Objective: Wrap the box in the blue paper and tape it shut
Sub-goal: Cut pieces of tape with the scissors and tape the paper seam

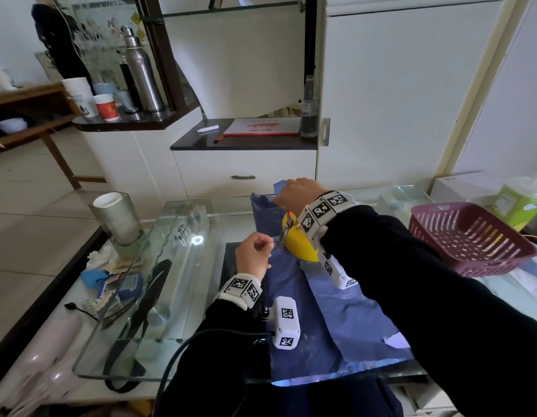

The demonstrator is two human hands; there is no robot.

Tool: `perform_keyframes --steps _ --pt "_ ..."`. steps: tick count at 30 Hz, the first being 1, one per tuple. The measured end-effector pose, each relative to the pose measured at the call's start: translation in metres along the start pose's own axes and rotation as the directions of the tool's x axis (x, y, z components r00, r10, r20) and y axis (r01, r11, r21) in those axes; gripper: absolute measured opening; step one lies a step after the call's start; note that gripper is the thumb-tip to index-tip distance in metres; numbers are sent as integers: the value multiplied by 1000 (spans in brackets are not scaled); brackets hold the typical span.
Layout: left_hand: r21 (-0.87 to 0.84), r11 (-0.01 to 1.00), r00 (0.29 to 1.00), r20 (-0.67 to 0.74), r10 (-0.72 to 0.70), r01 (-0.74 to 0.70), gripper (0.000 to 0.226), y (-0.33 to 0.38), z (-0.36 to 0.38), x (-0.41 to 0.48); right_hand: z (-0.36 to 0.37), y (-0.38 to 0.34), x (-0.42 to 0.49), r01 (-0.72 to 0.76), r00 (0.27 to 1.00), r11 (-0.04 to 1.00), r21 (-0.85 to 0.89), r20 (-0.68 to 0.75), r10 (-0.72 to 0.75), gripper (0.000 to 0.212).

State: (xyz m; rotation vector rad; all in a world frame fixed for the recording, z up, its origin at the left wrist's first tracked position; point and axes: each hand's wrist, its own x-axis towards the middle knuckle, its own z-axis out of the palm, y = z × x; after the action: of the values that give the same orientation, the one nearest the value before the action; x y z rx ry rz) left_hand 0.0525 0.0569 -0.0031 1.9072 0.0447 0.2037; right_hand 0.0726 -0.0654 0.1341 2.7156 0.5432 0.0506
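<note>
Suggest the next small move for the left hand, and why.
Probably draw the left hand leftward to pull out more tape, then tear it on the cutter. Its fingers pinch right beside the yellow tape dispenser, seemingly on clear tape I can't make out, while the right hand holds the blue paper flap at the far end.

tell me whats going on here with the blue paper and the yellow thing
A person is partway through wrapping. Their right hand grips the raised far edge of the blue paper, the rest of which lies spread out toward them; the box itself isn't visible. Their left hand, fingers curled, sits at the cutter of the yellow tape dispenser, apparently pulling tape, though the strip is too faint to see.
</note>
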Motion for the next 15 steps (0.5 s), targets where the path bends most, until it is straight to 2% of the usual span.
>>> perform_keyframes --steps 3,11,15 --pt "-1 1000 1000 -9 7 -7 7 1 -1 2 -4 -2 1 2 1000 1000 -1 -4 -2 35" --pt "6 1000 999 -23 -25 25 5 -2 -2 0 -5 -9 4 -100 994 987 127 -30 104 35" --pt "-7 999 999 -23 -47 47 3 -6 -2 -1 -2 -8 4 -87 996 983 164 -3 89 36"
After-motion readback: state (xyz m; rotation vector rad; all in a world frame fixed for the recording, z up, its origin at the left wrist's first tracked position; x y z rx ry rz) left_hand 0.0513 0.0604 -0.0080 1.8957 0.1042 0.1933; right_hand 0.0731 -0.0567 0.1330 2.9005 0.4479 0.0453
